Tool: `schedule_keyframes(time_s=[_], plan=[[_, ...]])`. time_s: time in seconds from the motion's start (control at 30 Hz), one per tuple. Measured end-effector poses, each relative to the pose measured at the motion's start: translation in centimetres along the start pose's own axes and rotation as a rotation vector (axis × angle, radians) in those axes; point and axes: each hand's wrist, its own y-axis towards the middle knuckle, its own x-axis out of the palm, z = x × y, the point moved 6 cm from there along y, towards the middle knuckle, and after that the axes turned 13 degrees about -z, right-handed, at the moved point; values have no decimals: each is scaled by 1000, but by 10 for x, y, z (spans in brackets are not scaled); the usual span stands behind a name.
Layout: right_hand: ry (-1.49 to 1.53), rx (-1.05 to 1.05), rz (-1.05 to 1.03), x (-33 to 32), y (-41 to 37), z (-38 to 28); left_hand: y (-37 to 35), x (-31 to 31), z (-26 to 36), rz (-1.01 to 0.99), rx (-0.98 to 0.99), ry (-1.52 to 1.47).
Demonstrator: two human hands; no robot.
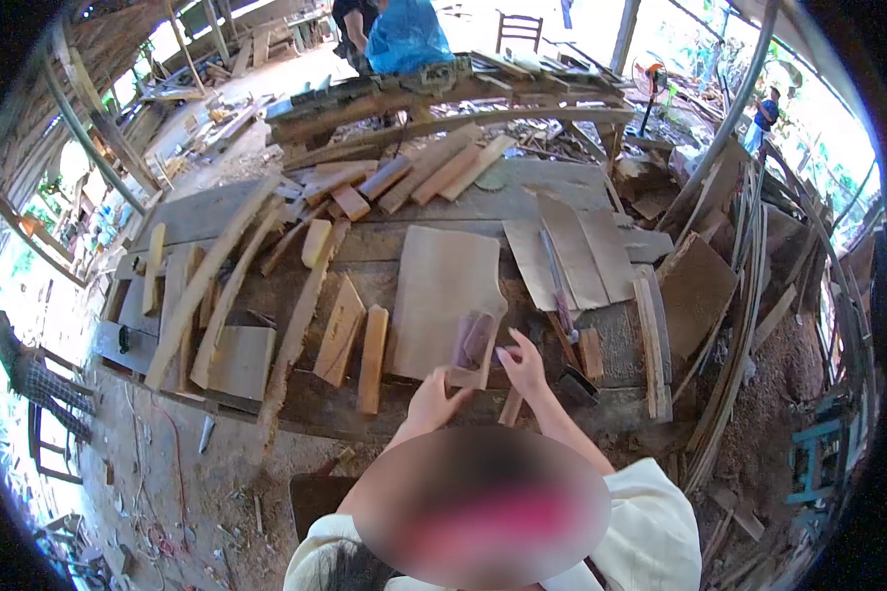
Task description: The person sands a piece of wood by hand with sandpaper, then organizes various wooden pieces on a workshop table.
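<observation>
A pale wooden board [443, 281] with a wavy right edge lies flat on the workbench in front of me. On its lower right part rests a folded, purplish-brown piece that looks like sandpaper [474, 340]. My left hand [433, 402] is at the board's near edge, fingers and thumb closed about it, just below the purplish piece. My right hand [524, 366] is just off the board's right edge, thumb and fingers apart, holding nothing that I can see.
Wood blocks [372, 360] and long curved strips [229, 276] lie left of the board. Brown cardboard-like sheets [581, 251] and a small wood block [590, 353] are at the right. Stacked timber [443, 103] stands behind. A person [355, 30] is beyond, near a blue plastic bag [407, 39].
</observation>
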Motion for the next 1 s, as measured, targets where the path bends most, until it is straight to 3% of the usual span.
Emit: schedule_keyframes(time_s=[0.03, 0.13, 0.2, 0.4, 0.47, 0.53, 0.63, 0.9, 0.97, 1.0], plan=[[96, 89, -13, -4, -15, 5, -18, 1, -10, 14, 22, 3], [38, 22, 67, -12, -50, 24, -82, -2, -34, 37, 3, -21], [-52, 121, 9, -19, -73, 15, -123, 2, -66, 104, -9, -84], [-134, -11, 40, -18, -101, 19, -209, -2, -86, 212, -97, -75], [-90, -10, 23, -15, -105, 18, -213, -3, -84, 192, -86, -132], [-255, -123, -37, -9, -107, 7, -215, -10, -65, 177, -61, -164], [-256, -61, -99, -15, -103, -8, -205, -20, -51, 118, -139, -217], [-354, 33, -113, -63, -65, 9, -147, -44, -23, 160, -58, -35], [-373, 116, -162, -70, -50, 18, -129, -35, -31, 118, -155, -833], [-383, 80, -204, -70, -42, 22, -119, -34, -11, 53, -60, -1279]])
